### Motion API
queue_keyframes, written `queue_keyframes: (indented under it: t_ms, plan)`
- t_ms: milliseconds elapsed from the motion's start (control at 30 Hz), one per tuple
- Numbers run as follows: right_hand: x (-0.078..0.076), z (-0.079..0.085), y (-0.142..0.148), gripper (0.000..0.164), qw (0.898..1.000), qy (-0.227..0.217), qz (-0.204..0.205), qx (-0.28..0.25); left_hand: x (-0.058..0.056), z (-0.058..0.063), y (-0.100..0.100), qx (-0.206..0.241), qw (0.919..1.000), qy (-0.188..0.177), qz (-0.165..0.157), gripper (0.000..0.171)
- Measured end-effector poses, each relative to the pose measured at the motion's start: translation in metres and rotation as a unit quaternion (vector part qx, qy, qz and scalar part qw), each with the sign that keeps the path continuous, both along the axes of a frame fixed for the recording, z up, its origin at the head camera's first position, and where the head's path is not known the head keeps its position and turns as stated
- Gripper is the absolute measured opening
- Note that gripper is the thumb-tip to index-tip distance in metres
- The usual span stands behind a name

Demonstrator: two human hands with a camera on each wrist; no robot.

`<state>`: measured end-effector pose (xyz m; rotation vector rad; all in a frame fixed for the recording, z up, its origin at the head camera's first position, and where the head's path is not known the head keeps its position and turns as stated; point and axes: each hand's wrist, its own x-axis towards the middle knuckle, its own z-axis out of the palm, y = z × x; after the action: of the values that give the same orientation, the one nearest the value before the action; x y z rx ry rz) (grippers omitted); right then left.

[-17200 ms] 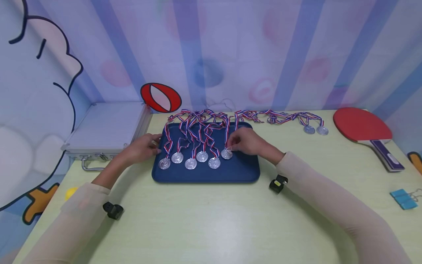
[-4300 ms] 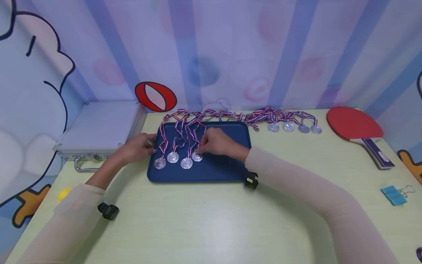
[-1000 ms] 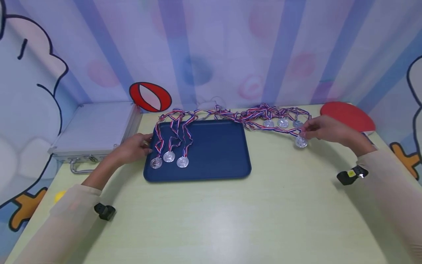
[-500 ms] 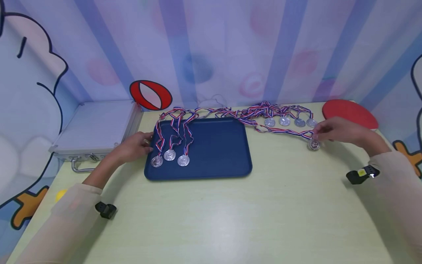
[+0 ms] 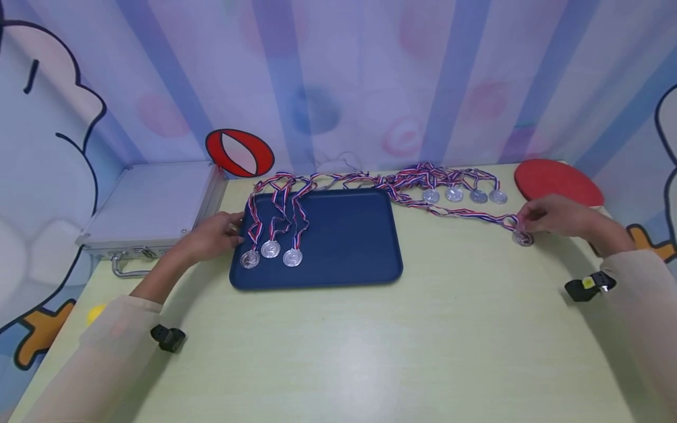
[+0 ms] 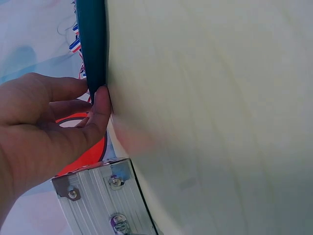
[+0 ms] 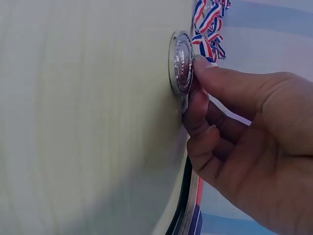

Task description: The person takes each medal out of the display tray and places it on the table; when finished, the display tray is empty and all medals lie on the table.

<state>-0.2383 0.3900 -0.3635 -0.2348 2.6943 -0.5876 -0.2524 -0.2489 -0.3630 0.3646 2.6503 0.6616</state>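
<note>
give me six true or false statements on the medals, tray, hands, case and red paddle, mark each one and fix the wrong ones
1. Three medals lie on the blue tray. True.
2. The left hand pinches a medal. False: the left hand holds the edge of the blue tray.
3. The right hand pinches a single medal. True.
4. The silver case stands wide open. False: the silver case is closed.
5. The red paddle lies left of the blue tray. False: the red paddle lies to its right.
6. Four other medals lie right of the blue tray. True.
</note>
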Motion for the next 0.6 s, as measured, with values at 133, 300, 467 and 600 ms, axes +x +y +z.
queue_keyframes:
  t_ms: [133, 300, 467, 600]
  plan:
    - [0.002, 0.001, -0.001, 0.027, 1.0, 0.016, -0.005, 0.004, 0.0, 0.0, 0.0, -0.001, 1.0, 0.002, 0.001, 0.06]
    - [0.009, 0.019, -0.012, 0.025, 0.995, 0.101, -0.02, -0.003, 0.0, 0.0, 0.0, 0.001, 1.0, 0.004, -0.003, 0.06]
    - [0.012, 0.043, -0.048, 0.019, 0.984, 0.179, -0.006, 0.0, 0.0, 0.001, 0.0, 0.0, 1.0, 0.005, -0.001, 0.06]
    - [0.011, 0.058, -0.087, 0.017, 0.985, 0.169, 0.016, -0.01, -0.001, 0.0, 0.0, 0.0, 1.0, 0.004, -0.002, 0.06]
